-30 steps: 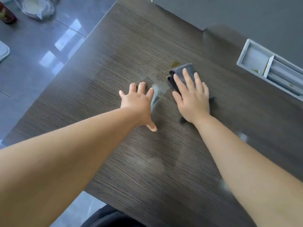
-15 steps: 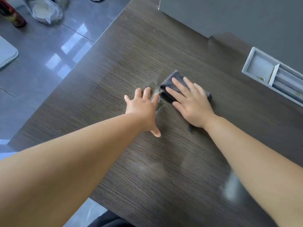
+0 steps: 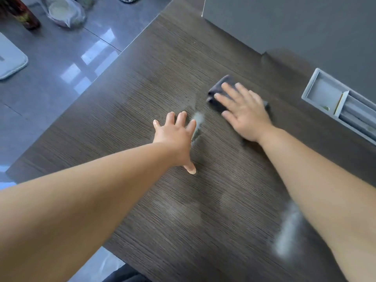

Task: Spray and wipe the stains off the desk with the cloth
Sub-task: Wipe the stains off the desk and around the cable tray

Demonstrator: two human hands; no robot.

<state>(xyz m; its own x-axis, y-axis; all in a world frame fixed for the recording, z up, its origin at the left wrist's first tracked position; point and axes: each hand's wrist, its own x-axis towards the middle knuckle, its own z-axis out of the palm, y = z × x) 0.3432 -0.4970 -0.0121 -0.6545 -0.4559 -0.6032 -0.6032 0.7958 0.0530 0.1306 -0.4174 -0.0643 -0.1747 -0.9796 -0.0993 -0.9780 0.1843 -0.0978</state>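
A dark wood-grain desk (image 3: 142, 102) fills the view. My right hand (image 3: 244, 112) lies flat with straight fingers on a folded dark grey cloth (image 3: 218, 86), pressing it onto the desk. Only the cloth's far corner and a right edge show past the hand. My left hand (image 3: 175, 133) rests flat on the desk to the left of the cloth, fingers spread. A wet shiny streak (image 3: 198, 119) lies between the two hands. Fainter damp patches (image 3: 179, 210) sit nearer to me. No spray bottle is in view.
A grey recessed cable tray (image 3: 333, 100) is set into the desk at the right. A grey panel (image 3: 284, 23) stands at the back. The desk's left edge drops to a glossy tiled floor with a bag (image 3: 63, 11), a dark bottle (image 3: 22, 15) and a white mat (image 3: 10, 58).
My right hand slid the cloth left toward my left hand, then back to the right and farther away. The yellowish stain beyond the cloth no longer shows. My left hand stayed put.
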